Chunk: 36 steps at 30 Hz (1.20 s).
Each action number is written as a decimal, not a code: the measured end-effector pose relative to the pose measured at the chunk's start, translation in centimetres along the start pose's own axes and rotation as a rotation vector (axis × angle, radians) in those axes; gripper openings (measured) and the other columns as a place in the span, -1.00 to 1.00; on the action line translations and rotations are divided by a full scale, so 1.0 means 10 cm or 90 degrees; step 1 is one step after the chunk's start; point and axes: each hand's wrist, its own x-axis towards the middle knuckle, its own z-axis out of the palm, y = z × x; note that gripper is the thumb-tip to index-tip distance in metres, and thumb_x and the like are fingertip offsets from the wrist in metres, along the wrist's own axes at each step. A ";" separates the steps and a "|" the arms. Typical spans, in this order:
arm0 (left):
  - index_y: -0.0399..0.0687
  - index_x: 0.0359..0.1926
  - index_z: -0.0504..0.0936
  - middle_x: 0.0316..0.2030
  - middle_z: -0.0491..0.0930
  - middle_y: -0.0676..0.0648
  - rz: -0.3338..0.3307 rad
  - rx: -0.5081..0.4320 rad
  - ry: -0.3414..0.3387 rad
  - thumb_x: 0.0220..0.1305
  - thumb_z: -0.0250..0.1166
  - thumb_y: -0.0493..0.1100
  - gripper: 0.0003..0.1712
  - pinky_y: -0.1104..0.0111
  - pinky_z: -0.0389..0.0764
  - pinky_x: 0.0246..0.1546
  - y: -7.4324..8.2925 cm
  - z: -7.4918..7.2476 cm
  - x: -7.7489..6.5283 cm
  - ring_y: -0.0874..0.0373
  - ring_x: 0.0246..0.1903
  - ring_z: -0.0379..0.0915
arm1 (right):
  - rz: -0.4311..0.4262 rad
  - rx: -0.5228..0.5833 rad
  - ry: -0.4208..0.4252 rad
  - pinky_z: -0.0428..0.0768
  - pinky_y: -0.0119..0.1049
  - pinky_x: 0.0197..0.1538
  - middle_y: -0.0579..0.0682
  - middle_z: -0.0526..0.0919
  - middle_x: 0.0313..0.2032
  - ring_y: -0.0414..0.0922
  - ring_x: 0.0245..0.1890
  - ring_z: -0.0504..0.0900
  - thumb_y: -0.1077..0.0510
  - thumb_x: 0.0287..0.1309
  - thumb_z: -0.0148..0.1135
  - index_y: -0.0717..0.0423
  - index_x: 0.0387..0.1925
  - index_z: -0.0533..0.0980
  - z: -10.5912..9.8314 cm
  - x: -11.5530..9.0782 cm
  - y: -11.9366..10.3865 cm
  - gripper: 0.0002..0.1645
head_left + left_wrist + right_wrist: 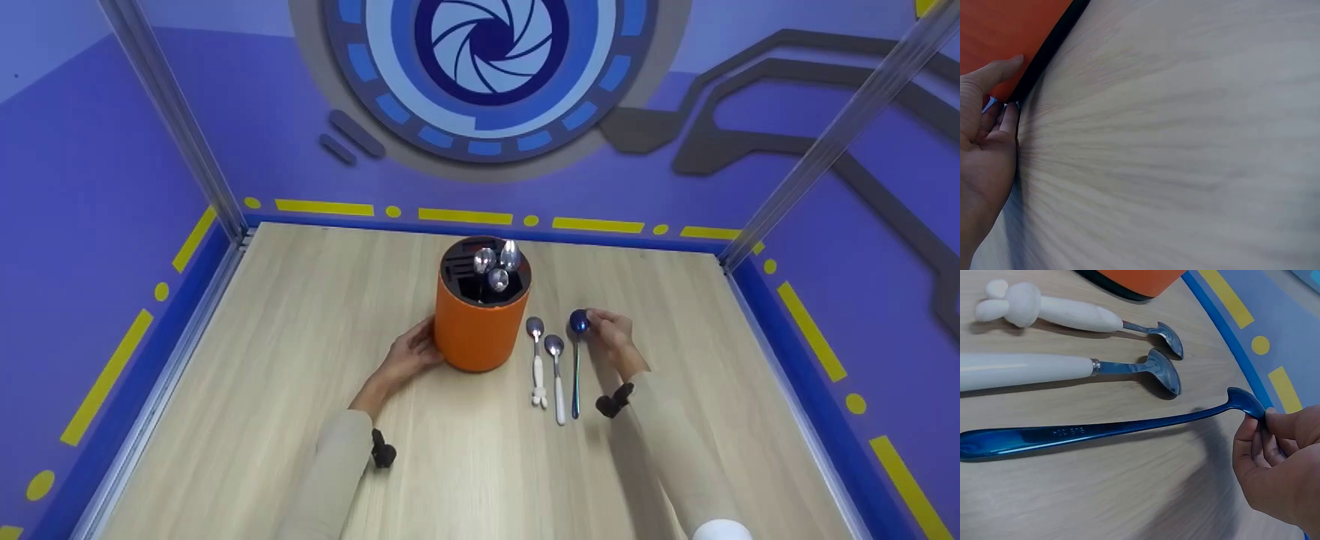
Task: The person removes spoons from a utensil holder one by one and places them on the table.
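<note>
An orange cutlery holder [478, 334] with a black slotted top stands upright on the table, several metal spoons [498, 280] poking bowl-up from it. Against its lower left side rests my left hand [409, 352]; in the left wrist view the thumb [1002, 73] lies along the orange wall and the other fingers sit by the base, partly hidden. With thumb and fingertips, my right hand [615, 335] pinches the bowl rim of a shiny blue spoon [1100, 430], whose handle points toward me. Beside it lie a white-handled spoon [1022, 370] and another with a white rabbit-shaped handle [1072, 314].
The pale wooden table [300, 315] is bounded by a blue-purple back wall [262, 135] and side walls with yellow dashes. Metal posts [180, 120] rise at the back corners. A white round object [721, 529] shows at the bottom edge by the right sleeve.
</note>
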 end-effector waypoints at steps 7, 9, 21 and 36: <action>-0.09 0.62 0.07 0.61 0.04 -0.21 -0.002 -0.008 -0.006 0.30 0.31 -0.46 -0.03 0.08 0.25 0.56 -0.01 0.01 0.00 -0.13 0.59 0.00 | 0.014 -0.031 0.020 0.66 -0.53 -0.16 -0.01 0.71 -0.18 -0.27 -0.24 0.64 0.23 0.45 0.17 0.41 0.20 0.53 0.01 0.09 0.09 -0.59; -0.07 0.61 0.08 0.61 0.06 -0.19 -0.007 -0.008 -0.002 0.29 0.32 -0.46 -0.03 0.09 0.25 0.56 -0.01 0.01 -0.01 -0.10 0.59 0.01 | 0.016 -0.032 0.023 0.67 -0.54 -0.18 0.03 0.71 -0.14 -0.28 -0.25 0.64 0.25 0.45 0.16 0.41 0.21 0.52 0.01 0.10 0.11 -0.59; -0.04 0.62 0.09 0.61 0.06 -0.17 -0.006 -0.007 -0.001 0.30 0.33 -0.43 -0.03 0.09 0.24 0.57 0.01 -0.01 0.00 -0.09 0.60 -0.01 | 0.010 -0.022 0.014 0.67 -0.56 -0.25 0.05 0.71 -0.17 -0.28 -0.31 0.64 0.29 0.41 0.20 0.44 0.20 0.53 0.01 0.14 0.14 -0.59; -0.09 0.62 0.07 0.61 0.02 -0.21 0.002 -0.016 -0.007 0.29 0.32 -0.47 -0.02 0.09 0.15 0.60 -0.03 -0.01 0.01 -0.13 0.61 -0.06 | -0.067 -0.179 -0.079 0.71 -0.30 0.16 0.44 0.56 0.22 0.02 0.10 0.70 0.37 0.39 0.08 0.50 0.26 0.46 0.01 0.07 0.10 -0.54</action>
